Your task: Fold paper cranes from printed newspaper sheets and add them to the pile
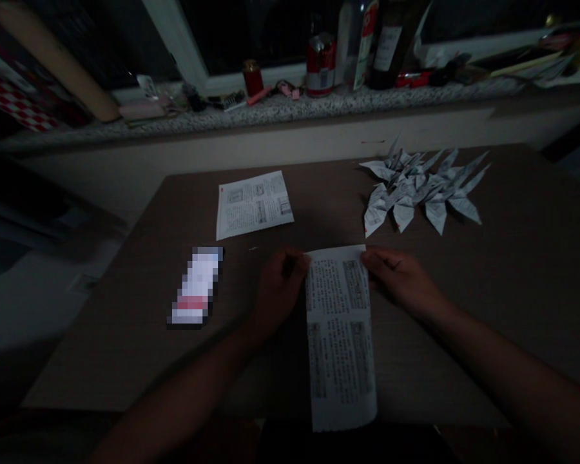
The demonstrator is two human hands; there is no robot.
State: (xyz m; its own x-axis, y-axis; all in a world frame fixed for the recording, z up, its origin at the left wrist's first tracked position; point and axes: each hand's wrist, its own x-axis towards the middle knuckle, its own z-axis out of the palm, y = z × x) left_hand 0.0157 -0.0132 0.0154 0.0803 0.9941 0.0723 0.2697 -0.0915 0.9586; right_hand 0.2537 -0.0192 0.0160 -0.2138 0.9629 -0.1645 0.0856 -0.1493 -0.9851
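A long printed sheet of paper [341, 341] hangs between my hands, its lower end reaching the table's near edge. My left hand [283, 283] pinches its upper left corner between thumb and fingers. At the upper right corner, my right hand [401, 277] grips it the same way. Toward the back left lies another printed sheet [254, 206], flat on the table. Several folded paper cranes [425, 187] sit clustered at the back right, beyond my right hand.
A phone [196, 287] with a lit, blurred screen lies on the brown table [135, 258], left of my left hand. Behind the table runs a stone windowsill [270, 109] bearing a red can [320, 64], bottles [386, 48], a small red jar [253, 78] and assorted clutter.
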